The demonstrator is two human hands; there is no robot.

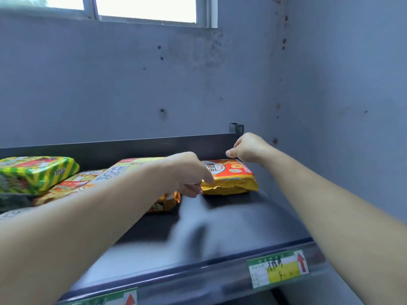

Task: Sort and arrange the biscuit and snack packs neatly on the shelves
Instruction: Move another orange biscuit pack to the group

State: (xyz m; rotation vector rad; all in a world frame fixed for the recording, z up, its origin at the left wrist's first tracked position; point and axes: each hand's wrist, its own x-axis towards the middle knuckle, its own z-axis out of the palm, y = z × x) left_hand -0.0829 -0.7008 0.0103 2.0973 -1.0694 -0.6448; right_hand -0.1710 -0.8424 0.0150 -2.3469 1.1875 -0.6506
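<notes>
At the left edge of the frame a green-and-yellow striped pack (37, 172) lies tilted on top of an orange-and-red pack (66, 188). Both sit on the dark shelf (242, 216). The left forearm crosses the frame from lower left toward the centre, passing over a pale pack with large lettering (123, 170). A small gold pack (168, 201) lies just under the wrist. The left hand (187, 172) is turned palm down, with its fingers curled and its thumb pinching the near left corner of the red-and-gold snack pack (231, 177). That pack lies flat right of centre, close to the shelf's back rail. The right arm reaches in from the lower right. The right hand (248, 148) has its wrist bent, and its curled fingers grip the pack's far right corner. A green-and-yellow price label (279, 269) sits on the shelf's front edge at lower right.
</notes>
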